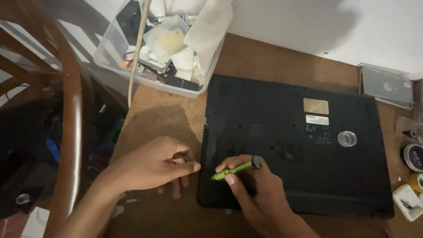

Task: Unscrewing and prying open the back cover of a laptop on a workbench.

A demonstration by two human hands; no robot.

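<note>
Seemingly mid-repair, at lower centre-left, the left hand (152, 167) rests on the desk (167, 114), fingers pinched together at the edge of an overturned black laptop (295, 141). Further right, the right hand (255, 189) pinches a slim green screwdriver (235, 169), likely light, rigid, best gripped mid-shaft, over the laptop's lower left.

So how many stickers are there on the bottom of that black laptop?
2. A gold sticker sits near the laptop's far right corner, and a smaller white sticker lies just below it. The hands may hide others.
</note>
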